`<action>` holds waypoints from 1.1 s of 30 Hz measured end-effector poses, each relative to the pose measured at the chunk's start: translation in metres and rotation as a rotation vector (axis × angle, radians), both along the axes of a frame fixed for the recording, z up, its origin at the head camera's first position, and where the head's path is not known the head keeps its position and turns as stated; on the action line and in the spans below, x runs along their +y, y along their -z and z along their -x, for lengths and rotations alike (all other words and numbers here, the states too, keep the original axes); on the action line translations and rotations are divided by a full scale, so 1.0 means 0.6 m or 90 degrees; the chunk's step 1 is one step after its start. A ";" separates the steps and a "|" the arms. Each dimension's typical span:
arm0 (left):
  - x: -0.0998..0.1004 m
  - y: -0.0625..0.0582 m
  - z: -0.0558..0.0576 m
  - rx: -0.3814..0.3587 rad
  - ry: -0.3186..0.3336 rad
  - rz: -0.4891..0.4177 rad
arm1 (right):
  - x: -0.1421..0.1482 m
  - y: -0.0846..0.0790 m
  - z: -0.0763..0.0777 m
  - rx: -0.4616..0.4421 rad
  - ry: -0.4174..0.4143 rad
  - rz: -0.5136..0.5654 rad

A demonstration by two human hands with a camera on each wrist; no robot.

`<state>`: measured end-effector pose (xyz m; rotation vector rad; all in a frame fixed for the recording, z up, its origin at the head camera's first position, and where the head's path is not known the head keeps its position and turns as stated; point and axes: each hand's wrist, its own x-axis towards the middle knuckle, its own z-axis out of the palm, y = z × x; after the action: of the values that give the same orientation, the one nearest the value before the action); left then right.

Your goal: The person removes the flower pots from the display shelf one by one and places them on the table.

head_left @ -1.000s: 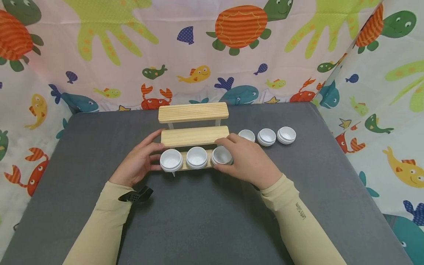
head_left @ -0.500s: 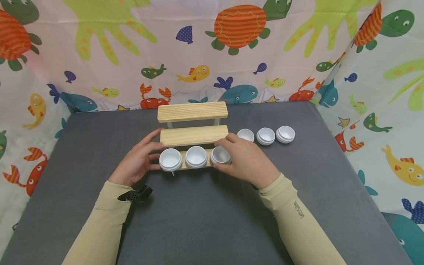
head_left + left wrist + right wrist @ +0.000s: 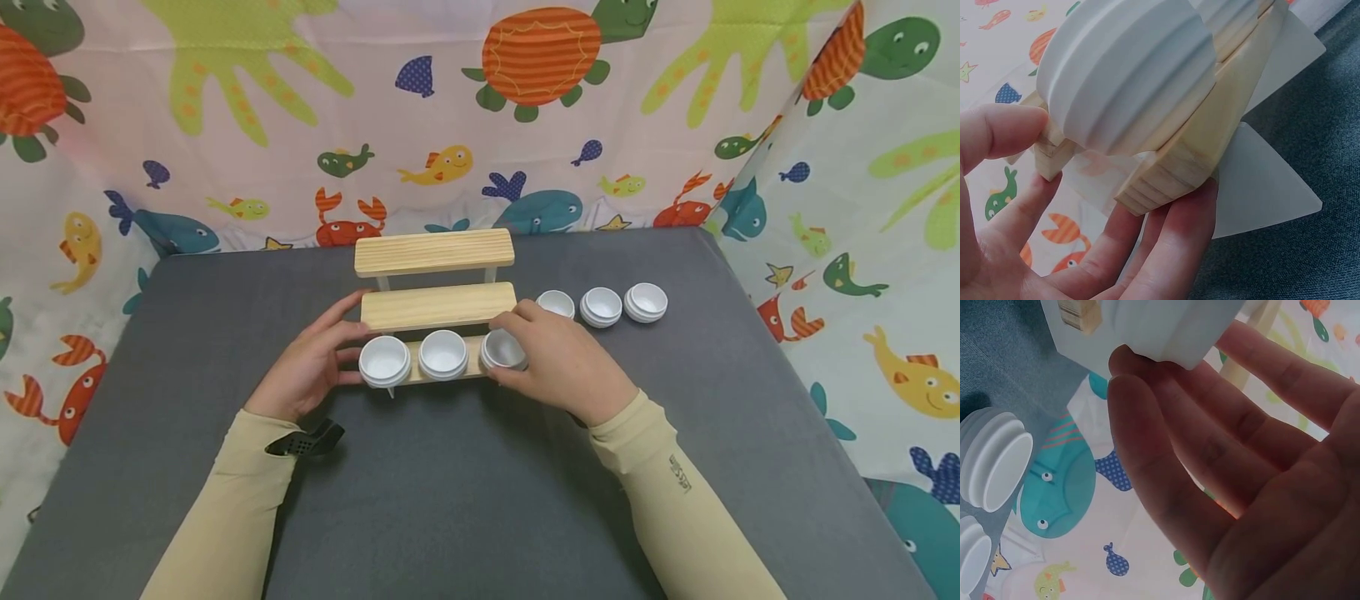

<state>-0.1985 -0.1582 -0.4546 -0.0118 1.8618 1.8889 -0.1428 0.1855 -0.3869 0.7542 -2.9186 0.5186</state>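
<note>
A round white bowl with ribbed sides (image 3: 501,352) sits at the right end of the lowest board, between the thumb and fingers of the right hand (image 3: 566,362), which are bent around it, parted just by its width. Under it stands a three-step rack of pale wooden boards on translucent supports (image 3: 438,307). At the rack's left end the left hand (image 3: 311,371) pinches the middle board between thumb and index finger, its other fingers spaced apart against the lowest board's end. Just beside those fingers sits a matching white bowl (image 3: 385,360), and another (image 3: 443,354) lies midway between both hands. Beyond the right hand's knuckles, three more white bowls (image 3: 602,307) stand in a row on the dark grey cloth-covered table (image 3: 420,483). Farther past all the fingers hangs a white sea-animal print curtain (image 3: 255,183).
</note>
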 end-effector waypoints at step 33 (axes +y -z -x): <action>0.001 0.001 -0.001 0.002 -0.006 -0.015 | 0.083 0.006 -0.010 -0.051 0.110 -0.026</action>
<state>-0.1981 -0.1578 -0.4553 -0.0105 1.8453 1.9180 -0.1368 0.2353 -0.3907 0.4892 -3.0388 0.4839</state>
